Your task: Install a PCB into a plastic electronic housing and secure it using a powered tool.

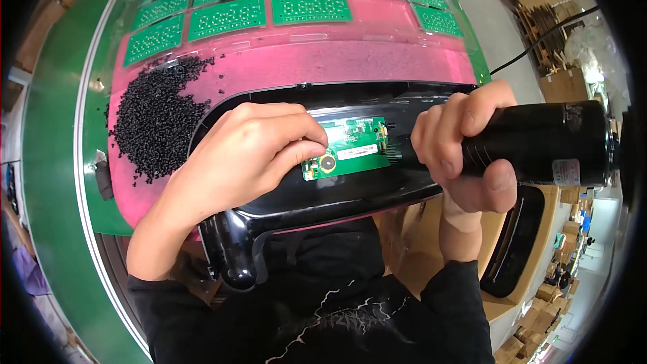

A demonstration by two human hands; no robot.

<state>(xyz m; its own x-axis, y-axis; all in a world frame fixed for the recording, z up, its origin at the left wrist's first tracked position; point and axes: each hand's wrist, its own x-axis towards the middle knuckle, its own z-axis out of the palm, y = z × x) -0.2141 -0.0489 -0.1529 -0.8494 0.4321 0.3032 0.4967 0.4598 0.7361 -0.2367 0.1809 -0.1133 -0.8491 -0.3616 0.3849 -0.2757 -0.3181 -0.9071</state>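
A green circuit board (pixel 354 147) with a round buzzer-like part and a white label lies in a glossy black plastic housing (pixel 323 205). My left hand (pixel 253 141) is closed, its thumb and forefinger pinched at the board's left end; what lies between the fingertips is hidden. In my right hand (pixel 465 141) is a thick black electric screwdriver (pixel 539 143), held level with its front end toward the board's right edge. The wrapped fingers hide part of its front, and its tip is hard to make out. The housing has a rounded stub at its lower left.
A pink mat (pixel 337 57) covers the green table (pixel 57 128). Left of the housing is a large heap of small black screws (pixel 158 118). Several green circuit boards (pixel 310 8) stand in rows at the back. A cardboard box (pixel 499 307) holding another black housing (pixel 515 243) stands at the right.
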